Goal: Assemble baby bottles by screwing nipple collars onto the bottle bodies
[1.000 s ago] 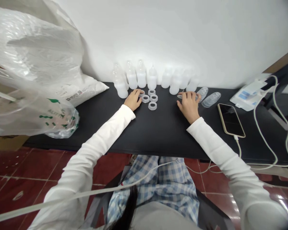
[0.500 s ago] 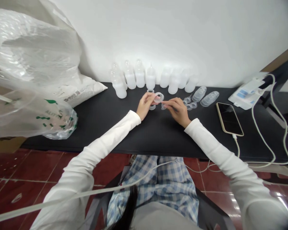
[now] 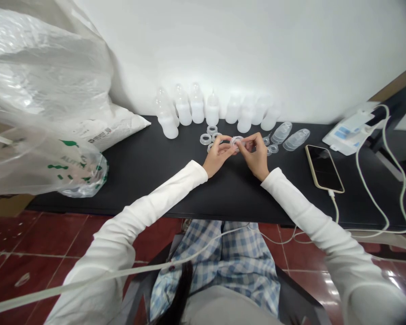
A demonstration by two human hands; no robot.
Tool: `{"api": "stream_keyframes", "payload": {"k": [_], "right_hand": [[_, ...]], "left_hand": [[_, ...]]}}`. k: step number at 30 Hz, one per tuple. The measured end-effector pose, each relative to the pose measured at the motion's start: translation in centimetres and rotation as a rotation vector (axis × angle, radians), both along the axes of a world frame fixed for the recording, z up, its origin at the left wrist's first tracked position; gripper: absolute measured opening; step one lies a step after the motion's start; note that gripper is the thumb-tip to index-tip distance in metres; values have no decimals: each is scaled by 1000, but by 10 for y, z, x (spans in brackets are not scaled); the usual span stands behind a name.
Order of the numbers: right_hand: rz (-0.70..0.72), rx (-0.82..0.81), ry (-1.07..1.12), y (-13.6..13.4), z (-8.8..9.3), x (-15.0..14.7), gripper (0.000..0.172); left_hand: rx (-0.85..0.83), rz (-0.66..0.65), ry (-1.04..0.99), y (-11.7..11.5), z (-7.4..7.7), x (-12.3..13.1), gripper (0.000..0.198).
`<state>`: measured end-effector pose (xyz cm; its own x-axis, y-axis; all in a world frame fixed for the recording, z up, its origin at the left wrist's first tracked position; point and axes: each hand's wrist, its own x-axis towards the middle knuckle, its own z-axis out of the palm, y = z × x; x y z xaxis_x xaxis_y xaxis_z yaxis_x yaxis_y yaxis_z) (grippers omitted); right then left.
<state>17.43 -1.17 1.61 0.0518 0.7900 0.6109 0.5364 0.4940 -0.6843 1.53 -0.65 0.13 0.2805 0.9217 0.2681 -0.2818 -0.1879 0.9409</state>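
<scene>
A person in white sleeves works at a black table, its front edge running on the wearer's side of the phone, with a broad bare stretch of tabletop to the phone's left, between the forearms. Beyond and left of the phone, bottles stand in a row near the white wall, bounding the room at the back; two clear domes lie just beyond the phone, to its left, and a power strip sits beyond it to the right. A translucent ring is held over the tabletop, well left of the phone and slightly farther out. The left hand has its fingers closed on the ring's left side; the right hand pinches the ring from the other side, thumb at its front. Small clear teats lie between the right hand and the phone, while loose rings are grouped farther left of the phone, past the left fingertips. The left hand partly covers that group, and whether anything sits inside the held ring is hard to make out. Farthest left of the phone, plastic bags are cut off by the frame.
</scene>
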Motion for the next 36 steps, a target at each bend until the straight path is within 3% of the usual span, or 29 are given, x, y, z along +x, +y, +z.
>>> {"api": "stream_keyframes", "payload": {"k": [4, 12, 20, 26, 36], "right_hand": [[119, 8, 6, -3, 2, -2, 42], [184, -125, -65, -6, 4, -4, 44], [217, -138, -95, -8, 3, -8, 40], [227, -117, -92, -9, 4, -6, 40], [361, -173, -8, -6, 3, 5, 39]], "left_hand": [[-4, 73, 2, 0, -1, -1, 47], [34, 84, 61, -6, 2, 0, 48], [88, 166, 180, -8, 7, -4, 39], [94, 161, 208, -9, 8, -6, 37], [116, 121, 153, -10, -3, -6, 36]]}}
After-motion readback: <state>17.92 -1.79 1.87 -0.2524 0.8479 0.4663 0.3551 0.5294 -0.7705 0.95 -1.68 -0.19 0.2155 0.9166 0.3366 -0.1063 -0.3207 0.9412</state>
